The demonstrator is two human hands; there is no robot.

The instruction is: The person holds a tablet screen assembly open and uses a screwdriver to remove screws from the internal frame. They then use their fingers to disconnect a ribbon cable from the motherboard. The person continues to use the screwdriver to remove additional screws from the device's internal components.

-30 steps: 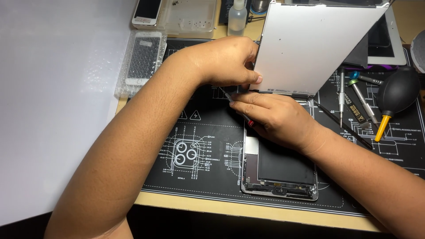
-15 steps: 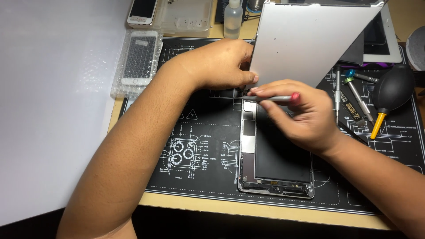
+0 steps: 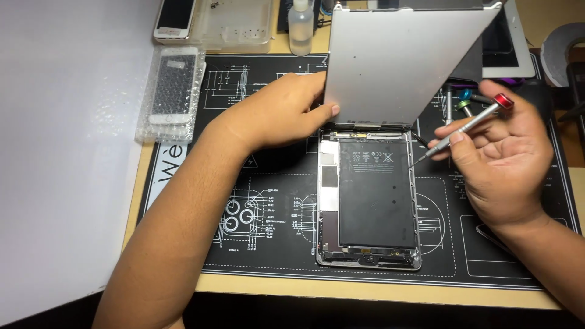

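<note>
Head view: our left hand (image 3: 277, 116) pinches the raised display panel (image 3: 396, 58) upright over the opened tablet (image 3: 368, 201); our right hand (image 3: 503, 158) grips the screwdriver (image 3: 466, 127). Risk, we judge: panel slipping, straining hinge-side cables.

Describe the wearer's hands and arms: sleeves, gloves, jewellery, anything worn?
Both are bare. The left hand and right hand wear no gloves, and no rings show on the visible fingers. Neither wrist carries a watch, strap or band. Both forearms are uncovered as far as the frame shows, with no sleeve edge in view. Fingernails are short and unpainted.
</note>
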